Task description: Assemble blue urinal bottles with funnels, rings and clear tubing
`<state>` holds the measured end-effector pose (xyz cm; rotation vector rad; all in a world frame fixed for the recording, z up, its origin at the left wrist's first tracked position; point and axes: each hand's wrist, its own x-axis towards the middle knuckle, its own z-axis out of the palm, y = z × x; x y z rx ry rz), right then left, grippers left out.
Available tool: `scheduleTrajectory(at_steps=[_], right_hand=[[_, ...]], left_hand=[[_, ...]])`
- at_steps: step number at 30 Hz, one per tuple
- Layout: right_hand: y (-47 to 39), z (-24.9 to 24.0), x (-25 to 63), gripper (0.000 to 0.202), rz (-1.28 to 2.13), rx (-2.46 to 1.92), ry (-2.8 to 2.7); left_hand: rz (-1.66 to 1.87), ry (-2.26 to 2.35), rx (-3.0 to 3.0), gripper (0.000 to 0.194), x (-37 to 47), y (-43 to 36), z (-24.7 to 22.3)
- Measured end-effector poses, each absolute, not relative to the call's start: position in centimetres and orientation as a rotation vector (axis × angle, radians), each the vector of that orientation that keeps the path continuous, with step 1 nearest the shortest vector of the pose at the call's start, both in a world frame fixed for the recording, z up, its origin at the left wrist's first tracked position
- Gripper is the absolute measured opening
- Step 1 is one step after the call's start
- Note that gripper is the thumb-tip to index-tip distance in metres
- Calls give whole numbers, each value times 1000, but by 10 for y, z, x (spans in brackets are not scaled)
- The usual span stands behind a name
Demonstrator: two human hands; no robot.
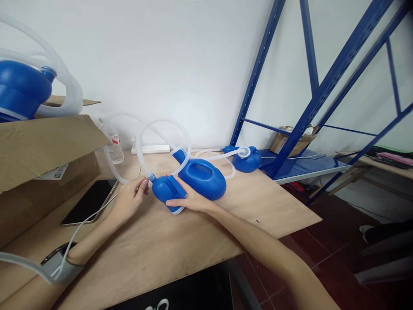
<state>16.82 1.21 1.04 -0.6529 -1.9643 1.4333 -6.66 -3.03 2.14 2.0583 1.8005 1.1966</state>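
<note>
Grasping a rounded, white-edged blue vessel point(162, 190) is the right hand point(192, 199); left hand point(130, 197): hold unclear.

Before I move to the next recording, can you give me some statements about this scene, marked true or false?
1. The right hand holds the small blue piece. True.
2. The phone lies on top of the box. False: it lies on the table, beside the box.
3. The water bottle stands upright. True.
4. The left hand holds the water bottle. False: its fingers are close to the neck of the small blue piece.
5. A power strip lies along the wall. True.
6. The rack is red. False: it is blue.
</note>
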Motion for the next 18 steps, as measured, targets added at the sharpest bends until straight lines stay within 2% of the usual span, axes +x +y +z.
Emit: scheduleTrajectory(at_steps=[6,12,18], right_hand=[[5,15,167,98,1325,-747,-2081],[-20,18,155,94,936,-944,-2223],[-29,15,148,95,965,-1020,-2228]], left_hand=[[1249,1926,1906,46,-59,-36,22],[1290,1999,1823,41,-53,-36,18],[1313,2041,1867,39,-53,-35,14]])
